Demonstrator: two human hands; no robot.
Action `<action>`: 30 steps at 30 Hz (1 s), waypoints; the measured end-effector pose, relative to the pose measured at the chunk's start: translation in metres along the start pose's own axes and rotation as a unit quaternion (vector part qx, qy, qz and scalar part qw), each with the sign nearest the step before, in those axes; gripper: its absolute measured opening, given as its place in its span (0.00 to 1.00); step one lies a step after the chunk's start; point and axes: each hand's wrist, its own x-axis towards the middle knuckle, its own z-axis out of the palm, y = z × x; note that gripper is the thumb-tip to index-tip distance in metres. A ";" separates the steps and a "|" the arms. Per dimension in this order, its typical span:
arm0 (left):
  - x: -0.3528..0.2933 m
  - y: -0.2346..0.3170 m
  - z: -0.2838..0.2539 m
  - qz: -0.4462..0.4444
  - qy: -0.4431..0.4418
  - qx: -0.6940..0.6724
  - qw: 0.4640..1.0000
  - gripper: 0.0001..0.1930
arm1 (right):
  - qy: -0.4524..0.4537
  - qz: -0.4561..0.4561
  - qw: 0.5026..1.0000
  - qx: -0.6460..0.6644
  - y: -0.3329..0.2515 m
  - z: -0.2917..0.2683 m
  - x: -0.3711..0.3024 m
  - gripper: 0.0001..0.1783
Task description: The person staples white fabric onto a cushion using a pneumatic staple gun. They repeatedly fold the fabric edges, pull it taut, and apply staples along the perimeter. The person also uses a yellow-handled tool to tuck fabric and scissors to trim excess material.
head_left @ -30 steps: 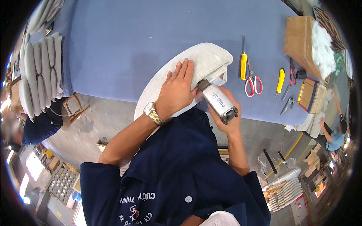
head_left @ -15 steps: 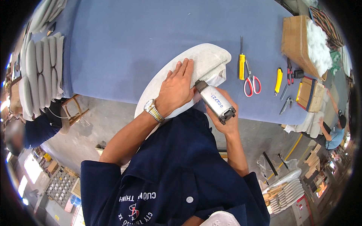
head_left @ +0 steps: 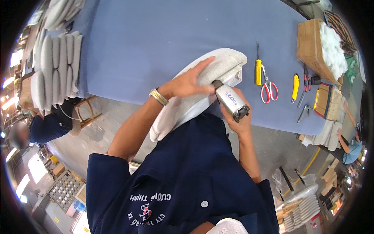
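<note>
Long blue-covered work table (head_left: 156,43) fills the upper half of the frame, curving with the lens. A person in a dark navy short-sleeved shirt (head_left: 183,175) takes up the lower centre, forearms rising from it.

Curved white fabric-covered cushion panel (head_left: 187,105) lies at frame centre, its upper end on the table, its lower end hanging over the near table edge against the shirt.

Stack of pale grey padded panels (head_left: 54,66) sits at upper left. Open cardboard box of white fluffy stuffing (head_left: 319,46) stands at upper right.

Left hand (head_left: 191,82), metal bracelet at the wrist, lies flat on the panel with fingers spread, pressing down.

Right hand (head_left: 239,113) is wrapped tight around a silver-grey cylindrical power stapler (head_left: 230,99), nose touching the panel's right edge just beside the left hand's fingers.

Right of centre on the table, small tools: red-handled scissors (head_left: 269,87), yellow-handled screwdriver (head_left: 258,66), yellow utility knife (head_left: 295,86).
</note>
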 end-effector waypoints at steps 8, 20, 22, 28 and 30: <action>-0.023 -0.055 0.004 -0.110 -0.004 -0.045 0.993 0.40 | 0.022 -0.038 0.999 -0.009 0.004 0.003 0.001 0.27; -0.038 0.014 0.029 -0.053 0.073 0.219 0.971 0.46 | 0.028 -0.015 0.999 -0.011 0.001 0.005 -0.006 0.29; -0.037 0.015 0.029 -0.049 0.076 0.233 0.968 0.45 | 0.030 -0.007 0.999 -0.008 -0.001 0.006 -0.008 0.29; -0.039 0.015 0.029 -0.065 0.068 0.230 0.969 0.45 | -0.017 0.003 0.999 -0.030 -0.016 -0.001 -0.013 0.26; -0.040 0.015 0.033 -0.068 0.075 0.244 0.965 0.45 | -0.023 0.009 0.999 -0.035 -0.020 0.000 -0.011 0.26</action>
